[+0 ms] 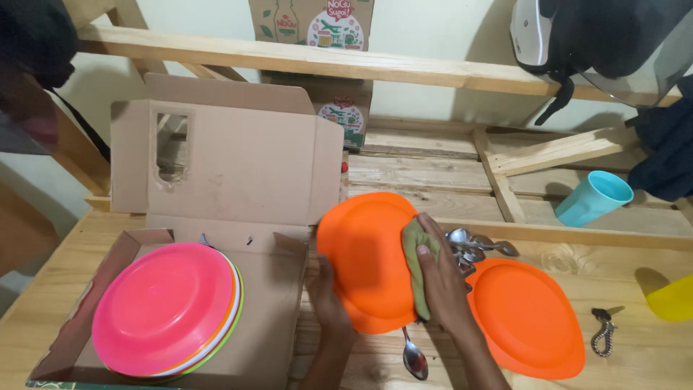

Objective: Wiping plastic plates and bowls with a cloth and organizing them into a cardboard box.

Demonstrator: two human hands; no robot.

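An orange plate (364, 249) is held tilted above the wooden tabletop (628, 361), just right of an open cardboard box (238, 173). The left hand (328, 303) grips the plate's lower left rim, fingers closed behind it and thumb on the near edge. The right hand (440, 278) presses a green cloth (415, 263) flat against the plate's right side, fingers curled over the cloth and holding it to the rim. A second orange plate (530, 318) lies flat on the tabletop just right of the hands, partly under the right wrist. Several metal spoons (476, 245) lie in a heap between the two plates, and one spoon (413, 357) lies alone below the held plate. Inside the box, at left, sits a stack of plates (170, 310) with a pink one on top. A bunch of keys (603, 332) rests near the right edge, beside a yellow container (671, 300) cut off by the frame. A blue cup (593, 198) lies tilted on the wooden rack behind, well apart from the hands
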